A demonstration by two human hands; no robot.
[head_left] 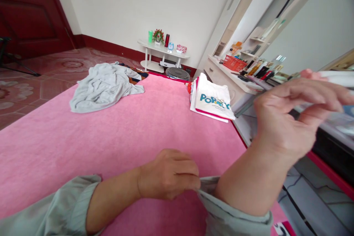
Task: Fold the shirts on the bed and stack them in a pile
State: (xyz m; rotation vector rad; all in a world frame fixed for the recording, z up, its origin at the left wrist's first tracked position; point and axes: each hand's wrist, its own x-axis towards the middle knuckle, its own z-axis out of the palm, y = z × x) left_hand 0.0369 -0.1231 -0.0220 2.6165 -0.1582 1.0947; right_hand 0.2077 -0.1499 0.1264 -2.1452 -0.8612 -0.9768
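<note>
In the head view, pinching the edge of the grey-green right sleeve cuff at the lower right of centre, with thumb and fingers of the left hand pressed together on the cloth. Holding the right hand raised at the right, loosely curved, with a gap between thumb and fingers. Working over a pink cover, with crumpled grey cloth at upper left and a folded white shirt right of centre.

So this pink plush blanket's got a rumpled gray garment far left, plus folded clothes stacked by the right edge.
</note>
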